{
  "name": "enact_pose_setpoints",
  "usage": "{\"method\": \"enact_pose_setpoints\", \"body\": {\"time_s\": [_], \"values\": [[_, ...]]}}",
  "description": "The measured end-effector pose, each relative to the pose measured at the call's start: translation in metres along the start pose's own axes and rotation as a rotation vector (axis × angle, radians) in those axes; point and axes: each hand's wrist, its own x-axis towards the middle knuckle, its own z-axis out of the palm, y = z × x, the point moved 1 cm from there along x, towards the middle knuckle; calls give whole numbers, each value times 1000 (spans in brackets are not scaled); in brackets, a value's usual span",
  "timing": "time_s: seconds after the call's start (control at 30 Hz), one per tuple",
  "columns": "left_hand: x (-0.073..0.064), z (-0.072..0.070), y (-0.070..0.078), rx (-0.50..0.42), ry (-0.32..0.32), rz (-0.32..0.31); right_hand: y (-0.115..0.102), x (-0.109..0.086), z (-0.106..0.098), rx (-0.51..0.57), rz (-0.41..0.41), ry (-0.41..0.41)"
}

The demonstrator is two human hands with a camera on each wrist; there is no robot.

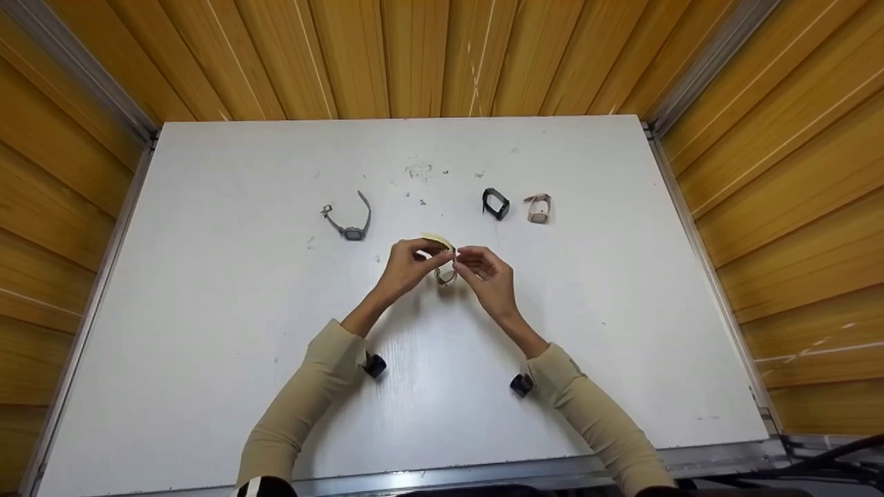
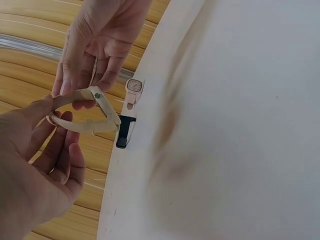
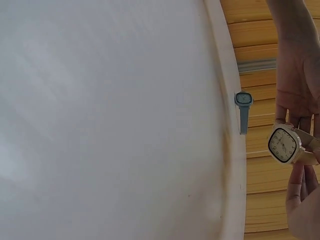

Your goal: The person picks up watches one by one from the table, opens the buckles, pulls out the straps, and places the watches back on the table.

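Note:
A cream wristwatch (image 1: 445,277) hangs between both hands above the white table, its strap bent into a loop. My left hand (image 1: 407,266) pinches the strap near the buckle between thumb and index finger; its other fingers curl loosely in the left wrist view. From the opposite side, my right hand (image 1: 492,279) pinches the strap with thumb and fingertips. The right wrist view shows the squarish white dial (image 3: 283,145) with a dark rim, facing that camera. Fingers partly cover the buckle, so whether it is fastened I cannot tell.
On the white table (image 1: 207,310) lie a grey-blue watch (image 1: 353,233) with its strap spread, at left, and a black watch (image 1: 496,204) and a pale pink watch (image 1: 539,208), both looped, at right. Wood-look panels (image 1: 414,62) stand round the back and sides.

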Motion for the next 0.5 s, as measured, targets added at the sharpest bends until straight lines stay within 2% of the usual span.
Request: {"method": "enact_pose_setpoints", "body": {"time_s": [0.3, 0.5], "values": [[-2, 0, -2, -21, -26, 5, 5, -2, -4, -33, -18, -43], [-2, -4, -2, -59, 33, 10, 4, -3, -4, -19, -14, -64]]}}
